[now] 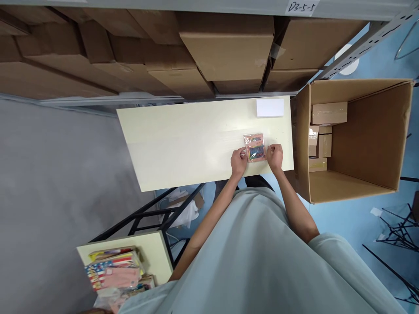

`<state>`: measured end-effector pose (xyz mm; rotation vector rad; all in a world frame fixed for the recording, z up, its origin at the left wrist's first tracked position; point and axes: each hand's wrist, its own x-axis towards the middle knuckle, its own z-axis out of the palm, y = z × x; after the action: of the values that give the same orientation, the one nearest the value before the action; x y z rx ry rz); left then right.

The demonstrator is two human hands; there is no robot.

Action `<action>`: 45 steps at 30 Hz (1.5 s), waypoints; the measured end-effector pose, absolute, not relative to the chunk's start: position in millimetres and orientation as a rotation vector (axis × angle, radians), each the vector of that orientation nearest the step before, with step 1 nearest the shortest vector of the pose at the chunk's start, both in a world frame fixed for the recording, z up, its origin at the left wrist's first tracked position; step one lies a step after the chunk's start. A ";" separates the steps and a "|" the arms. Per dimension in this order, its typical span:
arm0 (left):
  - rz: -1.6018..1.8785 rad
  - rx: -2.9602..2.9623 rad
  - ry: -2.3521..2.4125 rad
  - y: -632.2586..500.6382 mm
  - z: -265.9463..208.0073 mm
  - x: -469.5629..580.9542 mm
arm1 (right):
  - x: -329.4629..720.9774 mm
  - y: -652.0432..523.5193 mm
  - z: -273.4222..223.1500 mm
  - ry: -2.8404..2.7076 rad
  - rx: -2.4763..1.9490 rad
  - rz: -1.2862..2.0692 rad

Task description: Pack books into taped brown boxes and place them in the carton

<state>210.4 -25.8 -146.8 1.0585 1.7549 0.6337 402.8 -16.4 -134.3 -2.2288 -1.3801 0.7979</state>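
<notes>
A small clear plastic packet (255,147) with pink and dark multicoloured contents lies on the white tabletop (183,144), close to its front edge. My left hand (239,162) is at the packet's left edge, its thumb and fingers closed on the clear plastic there. On the other side, my right hand (275,157) rests by the packet's right edge with curled fingers. Whatever may be between those fingertips is too small to make out. Behind the packet, a flat white box (270,107) lies near the table's back edge.
To the right stands a large open carton (366,144) with several small brown boxes inside. Cardboard boxes (225,48) fill the metal shelf (209,13) along the back. At lower left, a smaller table (155,253) carries a pile of colourful packages (119,270).
</notes>
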 end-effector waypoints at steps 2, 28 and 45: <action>0.662 1.041 1.753 -26.8 -147.0 211.7 | 402.7 -18.1 -126.9 -1.412 -2.120 0.802; 0.839 0.614 1.806 -25.2 -124.1 124.8 | 280.1 -20.8 -91.2 -1.768 -1.533 1.401; 0.699 0.821 2.168 -13.4 -147.0 123.0 | 304.2 2.0 -148.8 -1.355 -2.055 1.438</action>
<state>123.0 -13.4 -147.0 0.8211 2.1684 0.6990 304.2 2.0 -148.8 -2.0555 -1.3549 1.4383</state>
